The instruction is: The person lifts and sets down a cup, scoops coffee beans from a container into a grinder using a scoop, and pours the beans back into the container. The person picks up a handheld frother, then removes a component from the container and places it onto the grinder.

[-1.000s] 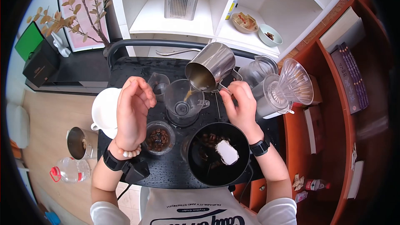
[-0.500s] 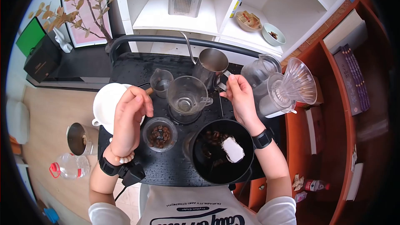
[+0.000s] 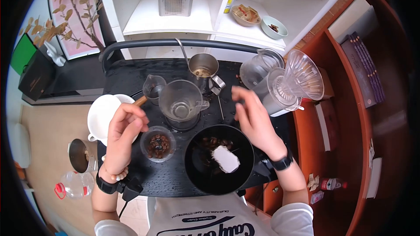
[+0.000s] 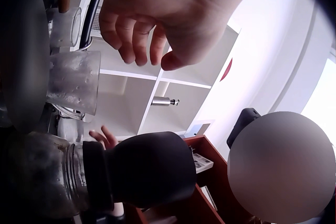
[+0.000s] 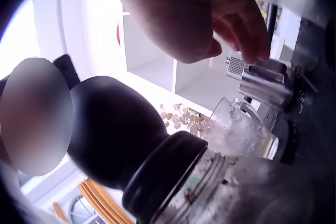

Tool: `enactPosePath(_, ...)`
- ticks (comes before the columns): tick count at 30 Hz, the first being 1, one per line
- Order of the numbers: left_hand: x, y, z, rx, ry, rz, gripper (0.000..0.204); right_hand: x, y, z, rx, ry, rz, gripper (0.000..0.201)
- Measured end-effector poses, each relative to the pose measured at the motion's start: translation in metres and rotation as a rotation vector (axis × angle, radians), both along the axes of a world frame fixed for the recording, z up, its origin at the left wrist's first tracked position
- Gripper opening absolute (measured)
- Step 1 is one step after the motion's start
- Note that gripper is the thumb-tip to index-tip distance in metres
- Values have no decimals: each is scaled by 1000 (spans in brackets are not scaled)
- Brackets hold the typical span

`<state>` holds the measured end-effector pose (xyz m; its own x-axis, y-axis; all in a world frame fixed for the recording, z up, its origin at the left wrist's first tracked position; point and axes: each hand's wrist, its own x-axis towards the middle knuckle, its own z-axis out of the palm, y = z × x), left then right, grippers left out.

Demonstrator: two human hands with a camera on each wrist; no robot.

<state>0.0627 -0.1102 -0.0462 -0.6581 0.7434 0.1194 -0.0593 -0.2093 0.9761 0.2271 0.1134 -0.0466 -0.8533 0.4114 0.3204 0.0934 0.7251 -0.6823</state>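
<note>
My left hand [image 3: 124,133] hovers over the table's left side, fingers loosely bent and holding nothing, beside a small cup of brown beans [image 3: 158,145]. The right hand [image 3: 258,124] is in the air, empty, to the right of the metal gooseneck kettle [image 3: 203,67], which stands upright with its handle released. A clear glass cup [image 3: 179,102] stands between the hands on a round base. In the right wrist view the right hand [image 5: 205,19] is above the kettle [image 5: 268,85]. The left wrist view shows the left hand [image 4: 168,14] with nothing in it.
A black grinder-like container [image 3: 218,179] with beans and a white block stands near the front edge. White cups [image 3: 103,113] are at left, a small beaker [image 3: 154,88] behind. Right of the hands are a glass pot [image 3: 258,67] and a clear ribbed dripper [image 3: 304,76].
The kettle, tilted over the glass cup earlier, was set upright behind it. My right hand let go of its handle and drew away; the left hand lowered slightly.
</note>
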Motion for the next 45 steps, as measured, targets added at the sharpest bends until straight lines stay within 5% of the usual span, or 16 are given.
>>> enactPosePath(7, 4, -1, 1, 25, 48, 11, 8, 75, -1, -16, 663, -300, 99, 34)
enactPosePath(13, 12, 1, 4, 24, 53, -31, 7, 72, -16, -29, 555, -243, 131, 32)
enactPosePath(15, 13, 1, 6, 15, 58, -37, 7, 62, -18, -30, 807, -268, 247, 33)
enactPosePath(23, 15, -4, 9, 27, 67, -42, 5, 49, 6, -31, 951, -202, 508, 29)
enactPosePath(27, 14, -5, 10, 30, 69, -61, 5, 63, 16, -25, 634, -134, 500, 32)
enactPosePath(30, 11, -5, 10, 7, 90, -40, 5, 76, 12, -14, 387, 292, 104, 41)
enactPosePath(31, 9, -4, 9, 0, 78, -65, 5, 78, 15, -13, 345, 407, 82, 45)
enactPosePath(33, 6, -2, 12, -9, 65, -79, 8, 75, 7, -13, -127, 668, 15, 52)
enactPosePath(35, 4, 4, 21, -214, 214, -52, 20, 57, 1, 9, -262, 769, 8, 55)
enactPosePath(36, 0, 5, 19, -283, 429, -60, 40, 48, -3, 19, -339, 740, 34, 53)
enactPosePath(39, -2, 19, 26, -329, 778, -29, 54, 18, -1, 26, -562, 639, 226, 44)
enactPosePath(42, -14, 28, 14, -386, 865, -119, 74, -15, 7, 19, -767, 555, 367, 31)
enactPosePath(45, -17, 39, 13, -451, 958, -162, 87, -42, -1, 26, -629, 257, 312, 28)
